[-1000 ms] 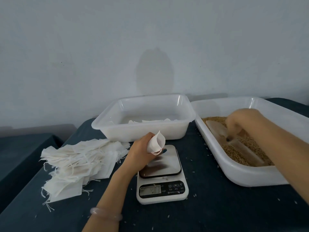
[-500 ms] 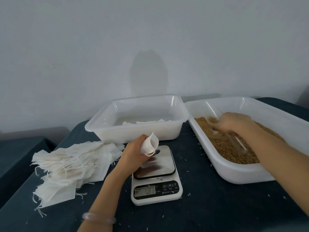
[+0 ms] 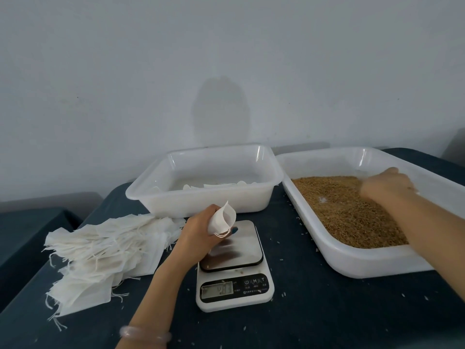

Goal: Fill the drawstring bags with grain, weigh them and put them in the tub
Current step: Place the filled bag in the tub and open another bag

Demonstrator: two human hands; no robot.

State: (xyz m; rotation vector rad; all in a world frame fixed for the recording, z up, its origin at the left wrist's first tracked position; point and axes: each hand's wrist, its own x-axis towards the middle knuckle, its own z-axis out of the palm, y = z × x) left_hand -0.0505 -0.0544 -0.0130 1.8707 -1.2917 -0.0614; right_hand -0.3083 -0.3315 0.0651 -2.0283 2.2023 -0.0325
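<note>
My left hand [image 3: 198, 235] is shut on a small white drawstring bag [image 3: 224, 220], held mouth-up and open just above the far left corner of the scale [image 3: 234, 270]. My right hand [image 3: 387, 185] is blurred, low over the brown grain [image 3: 347, 212] in the large white tub [image 3: 352, 263] on the right. It grips a clear scoop [image 3: 324, 199], which shows only as a faint pale streak in the grain. The middle white tub [image 3: 201, 200] behind the scale holds a few white bags [image 3: 216, 185] on its bottom.
A heap of empty white drawstring bags [image 3: 100, 248] lies on the dark cloth left of the scale. Loose grains are scattered over the cloth around the scale. A grey wall stands close behind the tubs. A lower dark surface [image 3: 30, 235] sits at far left.
My right hand has swept with the scoop from the near part of the grain tub toward its far side. My left hand has kept the bag above the scale.
</note>
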